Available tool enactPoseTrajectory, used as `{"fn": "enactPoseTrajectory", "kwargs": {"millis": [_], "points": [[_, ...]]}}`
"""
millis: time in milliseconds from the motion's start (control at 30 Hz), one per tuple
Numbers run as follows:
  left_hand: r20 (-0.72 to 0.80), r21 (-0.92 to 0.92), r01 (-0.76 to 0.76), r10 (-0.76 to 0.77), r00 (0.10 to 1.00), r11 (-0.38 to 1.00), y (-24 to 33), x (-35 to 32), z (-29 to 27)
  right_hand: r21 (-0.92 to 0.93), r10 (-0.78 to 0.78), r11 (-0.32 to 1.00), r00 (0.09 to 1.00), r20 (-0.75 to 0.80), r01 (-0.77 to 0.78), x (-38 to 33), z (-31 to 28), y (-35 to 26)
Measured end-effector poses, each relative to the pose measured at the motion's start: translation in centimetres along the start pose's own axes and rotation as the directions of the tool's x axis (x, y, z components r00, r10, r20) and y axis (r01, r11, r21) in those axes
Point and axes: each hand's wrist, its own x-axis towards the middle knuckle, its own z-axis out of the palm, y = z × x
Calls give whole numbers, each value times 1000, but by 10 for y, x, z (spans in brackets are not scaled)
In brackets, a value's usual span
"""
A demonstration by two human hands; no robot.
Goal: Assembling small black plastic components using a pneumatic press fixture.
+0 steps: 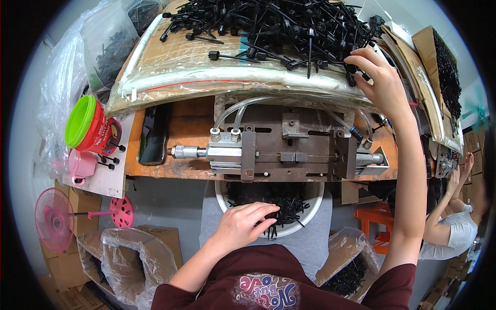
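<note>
matt black plastic ties (289, 26) lie on a glossy film-wrapped board (206, 72); the press (279, 150) is dull steel (cylinder (225, 152) polished) on worn wood.

Hidden fingertips, cropped edges

The right hand (381, 77) buries its fingertips in the pile of black plastic parts (289, 26), so any grip is unreadable; that pile runs off the top edge. The left hand (243, 225) covers part of the white basket (310, 209), its palm side unseen. A co-worker (454, 222) at right is blurred and cropped.
</note>
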Motion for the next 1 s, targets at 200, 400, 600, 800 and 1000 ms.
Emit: {"fn": "enactPoseTrajectory", "kwargs": {"millis": [200, 400, 600, 800, 1000], "points": [[12, 3, -10, 10, 1000, 1000, 0, 0, 0, 71, 10, 997, 1000, -4, -10, 1, -3, -5], [-1, -3, -3, 3, 1000, 1000, 1, -1, 0, 135, 33, 990, 999, 33, -37, 4, -12, -2], [8, 0, 4, -4, 1000, 1000, -2, -2, 0, -148, -57, 987, 998, 11, 58, -1, -19, -8], [24, -2, -22, 22, 999, 1000, 2, 1, 3, -361, -224, 903, 972, 66, 232, 25, -14, -30], [11, -9, -2, 2, 1000, 1000, 6, 0, 3, -202, -31, 976, 965, 259, 85, 43, -5, -20]]}}
